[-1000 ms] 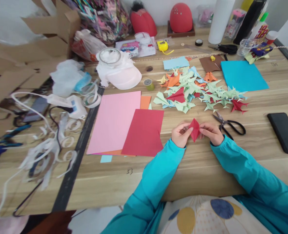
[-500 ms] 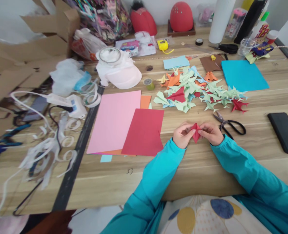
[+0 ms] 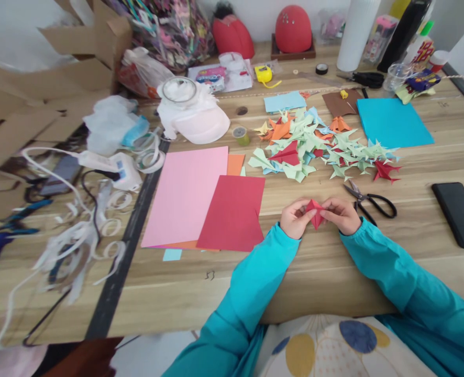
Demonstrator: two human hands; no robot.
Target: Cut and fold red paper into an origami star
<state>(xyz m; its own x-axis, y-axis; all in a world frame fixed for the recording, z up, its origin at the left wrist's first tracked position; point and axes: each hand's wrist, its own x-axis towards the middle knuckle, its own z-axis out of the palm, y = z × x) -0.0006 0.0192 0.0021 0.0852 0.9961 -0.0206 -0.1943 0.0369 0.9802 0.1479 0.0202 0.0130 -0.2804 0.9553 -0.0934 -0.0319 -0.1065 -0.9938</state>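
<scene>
Between my two hands is a small red folded paper (image 3: 315,213), diamond-shaped, held just over the wooden table. My left hand (image 3: 296,217) pinches its left side, thumb in front. The right side is pinched by my right hand (image 3: 341,214), also with the thumb in front; the other fingers curl behind and are partly hidden. Black-handled scissors (image 3: 369,201) lie beside my right hand. Beyond my hands spreads a pile of folded paper figures (image 3: 306,141) in pale green, orange, red and blue. Left of my left hand lies a sheet of red paper (image 3: 232,214).
Pink paper (image 3: 188,193) lies partly under the red sheet. Blue paper (image 3: 395,123) is at the back right, and a black phone (image 3: 457,214) at the right. A white power strip (image 3: 110,167) and tangled strips crowd the left. Bottles (image 3: 355,36) stand at the back.
The red folded paper looks wider between my fingers, its faces spread more apart. My hands have stayed in nearly the same place; the whole view has shifted very slightly.
</scene>
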